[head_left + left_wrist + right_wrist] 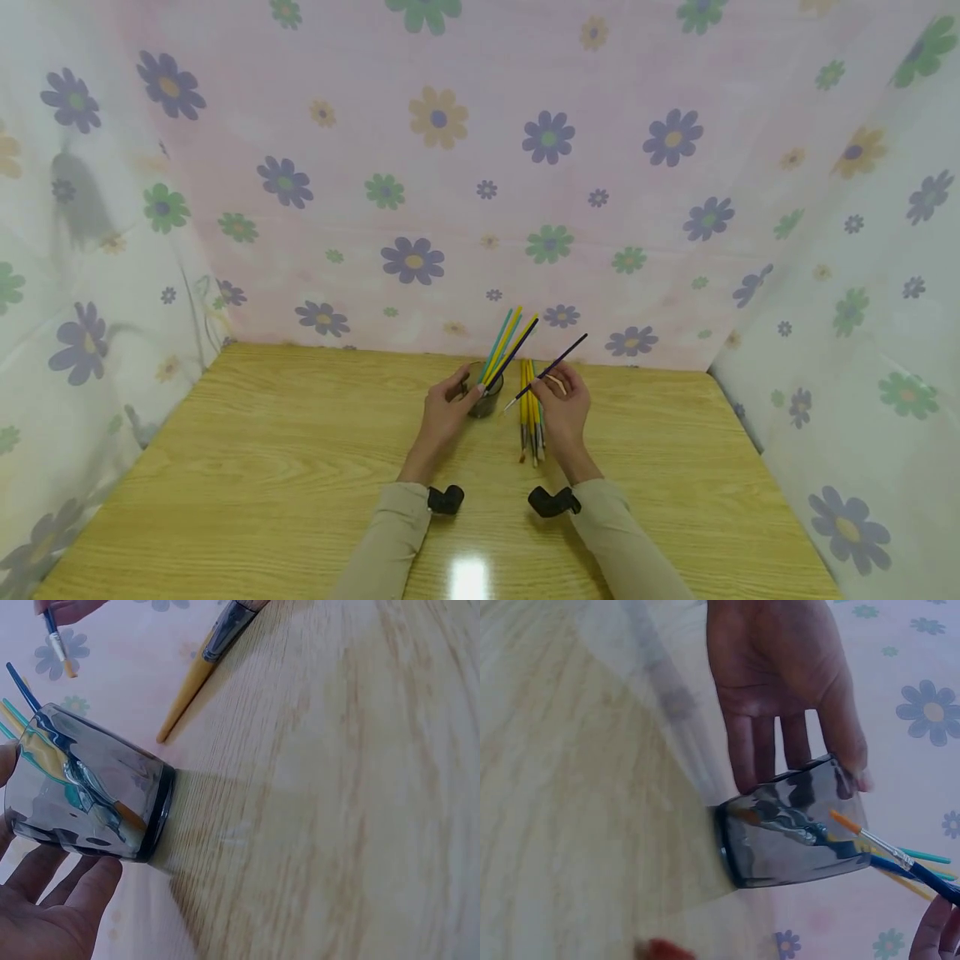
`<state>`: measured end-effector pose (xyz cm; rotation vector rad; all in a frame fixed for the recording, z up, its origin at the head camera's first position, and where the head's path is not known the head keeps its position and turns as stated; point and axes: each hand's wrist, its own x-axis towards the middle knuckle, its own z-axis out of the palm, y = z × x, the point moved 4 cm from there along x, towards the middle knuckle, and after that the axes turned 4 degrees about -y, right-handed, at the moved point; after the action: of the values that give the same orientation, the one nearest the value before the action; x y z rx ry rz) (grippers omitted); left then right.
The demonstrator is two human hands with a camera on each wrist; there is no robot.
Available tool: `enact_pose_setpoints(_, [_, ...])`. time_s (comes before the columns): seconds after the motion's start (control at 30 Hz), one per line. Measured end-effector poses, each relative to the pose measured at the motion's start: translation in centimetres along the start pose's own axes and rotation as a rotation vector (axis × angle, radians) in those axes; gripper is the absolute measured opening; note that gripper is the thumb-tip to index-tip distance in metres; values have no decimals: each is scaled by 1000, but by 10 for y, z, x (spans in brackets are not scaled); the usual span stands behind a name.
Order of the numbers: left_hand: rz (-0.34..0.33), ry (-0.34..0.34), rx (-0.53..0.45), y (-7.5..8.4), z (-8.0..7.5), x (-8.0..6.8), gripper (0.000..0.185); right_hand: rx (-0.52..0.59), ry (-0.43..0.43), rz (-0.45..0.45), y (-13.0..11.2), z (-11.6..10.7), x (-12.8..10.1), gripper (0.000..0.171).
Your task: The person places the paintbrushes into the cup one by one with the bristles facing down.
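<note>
A dark glass cup point(485, 402) stands on the wooden table point(300, 467) with several teal, yellow and dark brushes point(504, 343) leaning out of it. My left hand point(448, 408) holds the cup point(90, 787) between thumb and fingers point(56, 896). My right hand point(561, 404) pinches a dark blue brush point(551, 369), its bristle end pointing down toward the cup. In the right wrist view that brush tip point(866, 836) is at the cup's point(795, 825) mouth, with the left hand point(780, 682) behind it. A bundle of yellow brushes point(531, 417) lies between my hands.
Floral cloth walls point(480, 183) close in the table at the back and both sides. One loose yellow-handled brush point(199, 671) lies near the cup. Black wrist cameras point(446, 498) sit on both beige sleeves. Bare wood stretches left and right.
</note>
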<state>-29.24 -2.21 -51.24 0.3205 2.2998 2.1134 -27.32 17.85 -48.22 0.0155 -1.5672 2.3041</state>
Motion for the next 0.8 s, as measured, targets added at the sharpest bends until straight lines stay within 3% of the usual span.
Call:
enact_pose_setpoints(0.3, [8, -5, -14, -4, 1, 1, 58, 44, 53, -190, -10, 11, 8, 34])
enact_pose_setpoints(0.8, [10, 0, -6, -3, -1, 1, 59, 59, 87, -243, -8, 24, 16, 34])
